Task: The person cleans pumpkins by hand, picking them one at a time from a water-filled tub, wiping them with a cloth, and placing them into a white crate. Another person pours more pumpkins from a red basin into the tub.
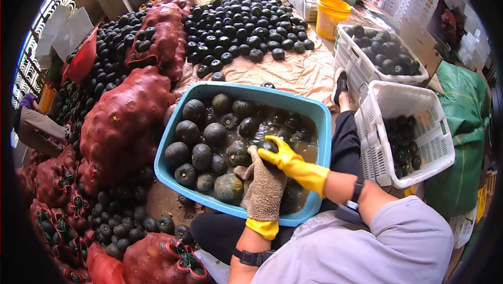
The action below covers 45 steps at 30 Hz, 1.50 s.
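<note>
A blue tub (163, 153) of murky water stands before me, with dark green squashes (215, 134) in its left and middle parts. Over the water, my right hand (285, 161), in a yellow rubber glove, has its fingers curled round a small dark squash (269, 146). My left hand (263, 192) is covered by a brown cloth mitt over a yellow glove. It presses against the same squash from the near side; its fingers are hidden in the mitt.
White crates (423, 176) with squashes stand at the right, near a yellow bucket (332, 18). Squashes lie on a pale sheet (309, 69) behind the tub. Red mesh sacks (123, 113) and loose squashes fill the left. A person's leg (42, 124) shows far left.
</note>
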Each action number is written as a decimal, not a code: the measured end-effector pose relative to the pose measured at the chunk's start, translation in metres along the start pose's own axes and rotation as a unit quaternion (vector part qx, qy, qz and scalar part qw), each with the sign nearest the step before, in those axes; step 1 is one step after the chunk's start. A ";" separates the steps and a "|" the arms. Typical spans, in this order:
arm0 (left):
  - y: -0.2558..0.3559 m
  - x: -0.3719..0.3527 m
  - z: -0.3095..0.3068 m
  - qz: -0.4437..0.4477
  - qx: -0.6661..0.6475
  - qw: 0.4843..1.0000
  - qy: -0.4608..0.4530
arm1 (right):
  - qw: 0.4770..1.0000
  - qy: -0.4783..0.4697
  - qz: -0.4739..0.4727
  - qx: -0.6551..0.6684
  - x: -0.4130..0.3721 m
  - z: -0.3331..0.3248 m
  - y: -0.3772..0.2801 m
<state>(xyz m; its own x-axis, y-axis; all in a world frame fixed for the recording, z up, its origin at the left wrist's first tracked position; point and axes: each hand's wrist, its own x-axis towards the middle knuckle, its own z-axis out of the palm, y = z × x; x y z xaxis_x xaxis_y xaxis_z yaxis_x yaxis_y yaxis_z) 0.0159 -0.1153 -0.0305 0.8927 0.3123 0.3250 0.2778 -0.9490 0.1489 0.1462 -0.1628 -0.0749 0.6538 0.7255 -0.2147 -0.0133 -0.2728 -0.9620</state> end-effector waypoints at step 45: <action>-0.012 -0.028 -0.036 -0.312 -0.323 0.893 0.018 | 0.956 -0.191 0.126 0.185 -0.046 -0.026 -0.032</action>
<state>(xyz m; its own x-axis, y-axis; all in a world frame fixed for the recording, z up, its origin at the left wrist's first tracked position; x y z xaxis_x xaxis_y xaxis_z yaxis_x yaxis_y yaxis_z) -0.0249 -0.1112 -0.0071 0.6209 0.7837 0.0189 0.4439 -0.3714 0.8155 0.1360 -0.2033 -0.0301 0.2713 0.8630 -0.4261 -0.4474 -0.2789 -0.8497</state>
